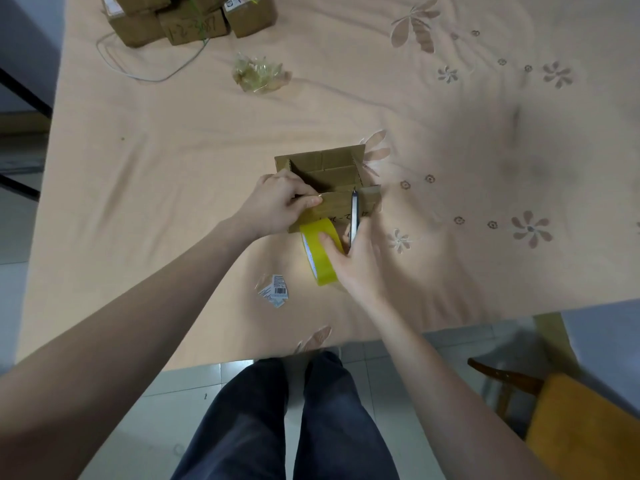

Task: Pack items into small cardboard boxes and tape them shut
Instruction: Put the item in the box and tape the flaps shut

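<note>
While the small cardboard box (pixel 332 188) sits near the middle of the peach flowered cloth (pixel 173 168) on the table, its flaps standing open, the person works at its near side with both hands. The left hand (pixel 277 202) rests on the box's near left corner, its thumb and forefinger pinched together on the end of a strip of tape pressed against the near flap. The right hand (pixel 353 261) is just near of the box and curls around a roll of yellow tape (pixel 318 252), the fingers wrapped close on the roll's rim; the same hand also holds a thin silver blade or pair of scissors (pixel 354 216) that points away toward the box's near right corner, and which tool it is cannot be told. A small torn label with a barcode (pixel 275 291) lies on the cloth just near and left of the roll. Farther off, a crumpled wad of clear tape (pixel 259 72) lies alone, and at the far left a pile of closed boxes (pixel 187 19) sits with a thin white cord (pixel 138 71) looping beside it. At the near right, off the table, stands a chair with a yellow seat (pixel 575 424).
</note>
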Motion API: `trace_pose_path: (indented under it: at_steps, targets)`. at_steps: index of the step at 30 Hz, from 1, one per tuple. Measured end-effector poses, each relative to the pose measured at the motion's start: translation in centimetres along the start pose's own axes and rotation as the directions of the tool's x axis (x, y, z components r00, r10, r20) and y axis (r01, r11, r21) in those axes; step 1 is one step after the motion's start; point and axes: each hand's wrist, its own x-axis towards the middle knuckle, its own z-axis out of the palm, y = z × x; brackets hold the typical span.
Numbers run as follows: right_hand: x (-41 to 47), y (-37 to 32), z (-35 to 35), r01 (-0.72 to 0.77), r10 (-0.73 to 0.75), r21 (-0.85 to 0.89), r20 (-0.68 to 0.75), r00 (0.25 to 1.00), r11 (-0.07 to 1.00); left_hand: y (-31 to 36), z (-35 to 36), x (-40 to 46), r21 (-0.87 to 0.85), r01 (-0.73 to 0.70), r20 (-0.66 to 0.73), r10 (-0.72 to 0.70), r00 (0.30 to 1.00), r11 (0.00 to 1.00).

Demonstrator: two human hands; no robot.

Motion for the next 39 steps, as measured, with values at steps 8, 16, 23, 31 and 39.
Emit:
trace_pose_path:
  at_steps: [8, 16, 23, 31, 39]
  targets:
    - [0.4, 1.9, -6.2, 0.159, -0.148, -0.173, 0.074, 0.986, 0.972, 0.5, -0.9, 0.0, -0.022, -0.023, 0.115, 0.026, 0.993, 0.999]
    - [2.9, -0.9, -7.6, 0.376, -0.236, -0.492, 0.323, 0.916, 0.785, 1.0, -1.3, -0.1, -0.079, -0.007, 0.112, 0.016, 0.994, 0.997]
    - [4.2, -2.8, -5.8, 0.452, -0.238, -0.566, 0.413, 0.879, 0.689, 1.0, -1.2, 0.1, -0.082, 0.001, 0.096, 0.007, 0.995, 0.997]
    - [5.4, -2.7, -5.3, 0.494, -0.311, -0.647, 0.385, 0.869, 0.581, 0.7, -0.9, 0.3, -0.043, -0.013, 0.082, 0.017, 0.997, 0.999]
    - [5.8, -1.9, -5.8, 0.479, -0.341, -0.698, 0.341, 0.876, 0.531, 0.6, -0.6, 0.8, 0.022, -0.026, 0.057, 0.025, 0.998, 0.999]
